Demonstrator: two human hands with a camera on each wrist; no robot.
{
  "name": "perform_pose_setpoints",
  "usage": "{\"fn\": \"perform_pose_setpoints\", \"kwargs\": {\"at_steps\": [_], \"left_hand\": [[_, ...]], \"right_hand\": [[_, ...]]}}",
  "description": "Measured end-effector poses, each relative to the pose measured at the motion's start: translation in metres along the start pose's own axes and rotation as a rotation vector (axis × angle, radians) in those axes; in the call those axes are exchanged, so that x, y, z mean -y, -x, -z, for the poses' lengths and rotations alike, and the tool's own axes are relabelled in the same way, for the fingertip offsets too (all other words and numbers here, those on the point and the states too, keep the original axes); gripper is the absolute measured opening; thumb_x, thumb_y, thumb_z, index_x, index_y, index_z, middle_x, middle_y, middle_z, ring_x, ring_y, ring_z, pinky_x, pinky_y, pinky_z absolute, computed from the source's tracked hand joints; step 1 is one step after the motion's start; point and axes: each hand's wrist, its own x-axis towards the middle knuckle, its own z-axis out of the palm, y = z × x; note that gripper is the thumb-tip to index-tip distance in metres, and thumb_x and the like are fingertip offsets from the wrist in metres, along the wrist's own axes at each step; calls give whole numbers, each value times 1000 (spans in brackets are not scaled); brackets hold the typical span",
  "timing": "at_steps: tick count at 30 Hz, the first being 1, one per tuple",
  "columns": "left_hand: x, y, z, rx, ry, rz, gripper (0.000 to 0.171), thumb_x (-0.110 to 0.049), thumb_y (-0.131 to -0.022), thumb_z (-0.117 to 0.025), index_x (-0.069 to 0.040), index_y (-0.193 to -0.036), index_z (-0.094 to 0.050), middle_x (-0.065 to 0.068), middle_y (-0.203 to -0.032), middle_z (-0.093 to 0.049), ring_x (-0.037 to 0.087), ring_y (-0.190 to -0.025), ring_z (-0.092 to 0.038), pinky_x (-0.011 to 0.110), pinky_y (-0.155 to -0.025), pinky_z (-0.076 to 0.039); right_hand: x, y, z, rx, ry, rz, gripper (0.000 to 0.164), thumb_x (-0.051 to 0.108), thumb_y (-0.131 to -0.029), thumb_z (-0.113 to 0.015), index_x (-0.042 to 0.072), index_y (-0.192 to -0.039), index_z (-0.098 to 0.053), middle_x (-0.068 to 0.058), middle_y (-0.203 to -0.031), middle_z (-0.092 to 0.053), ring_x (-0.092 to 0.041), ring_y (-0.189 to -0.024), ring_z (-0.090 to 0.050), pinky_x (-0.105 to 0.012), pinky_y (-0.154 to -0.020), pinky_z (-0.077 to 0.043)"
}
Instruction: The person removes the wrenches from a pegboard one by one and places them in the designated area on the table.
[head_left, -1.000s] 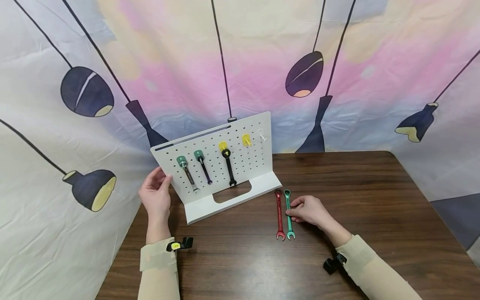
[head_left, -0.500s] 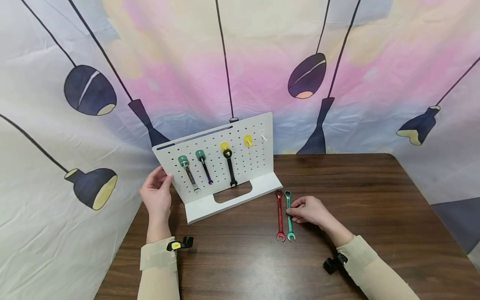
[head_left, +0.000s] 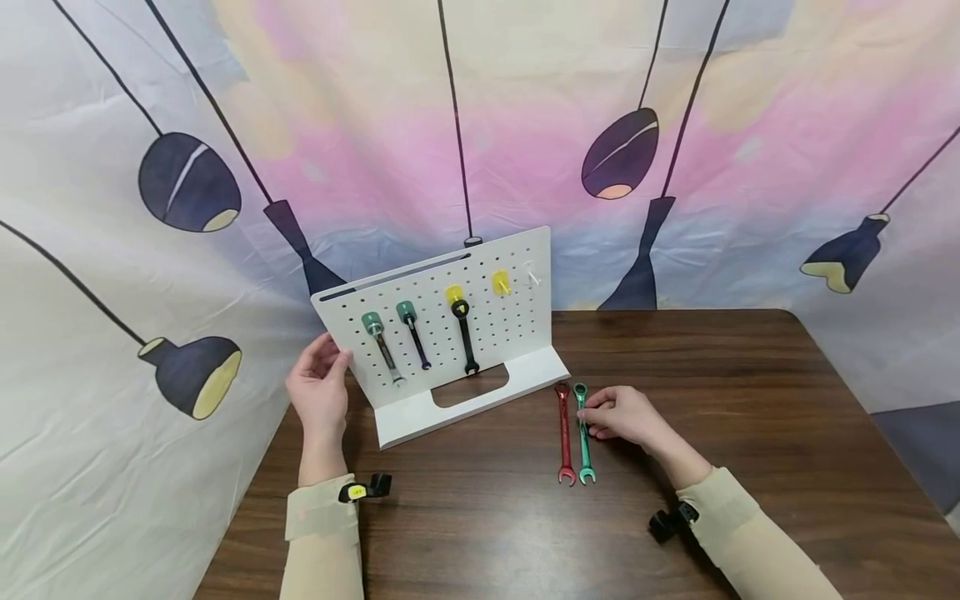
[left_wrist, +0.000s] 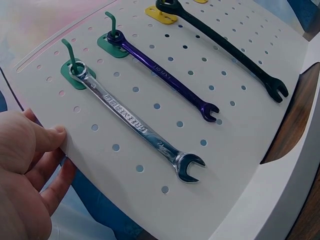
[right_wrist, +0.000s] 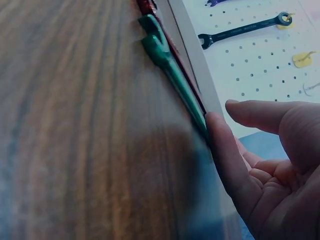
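In the head view my left hand (head_left: 318, 392) holds the left edge of a white pegboard (head_left: 480, 329), thumb in front and fingers behind. Silver (left_wrist: 125, 116), purple (left_wrist: 165, 75) and black (left_wrist: 230, 47) combination wrenches hang on its hooks. To the right of its base, a red wrench (head_left: 565, 437) and a green wrench (head_left: 583, 437) lie side by side on the table. My right hand (head_left: 626, 417) is at the green one's upper half. In the right wrist view one fingertip (right_wrist: 212, 122) meets that wrench and hides its far end, while another finger stands apart from it.
A yellow hook (head_left: 502, 282) and a clear hook (head_left: 532, 273) on the pegboard's right side carry nothing. The board stands on a dark wooden table (head_left: 712, 375), before a cloth backdrop (head_left: 525, 125) printed with lamps.
The head view has shifted slightly. My right hand has moved a little up along the green wrench. My left hand stays at the pegboard's edge.
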Motion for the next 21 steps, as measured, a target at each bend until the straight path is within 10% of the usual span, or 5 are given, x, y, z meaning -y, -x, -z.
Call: {"fn": "perform_pose_setpoints", "kwargs": {"at_steps": [21], "left_hand": [[-1, 1, -1, 0, -2, -15, 34, 1, -96, -79, -4, -130, -76, -2, -102, -72, 14, -91, -67, 21, -78, -53]], "right_hand": [[15, -22, -13, 7, -86, 130, 40, 16, -101, -77, -9, -129, -65, -17, -102, -77, -22, -89, -76, -36, -80, -64]]}}
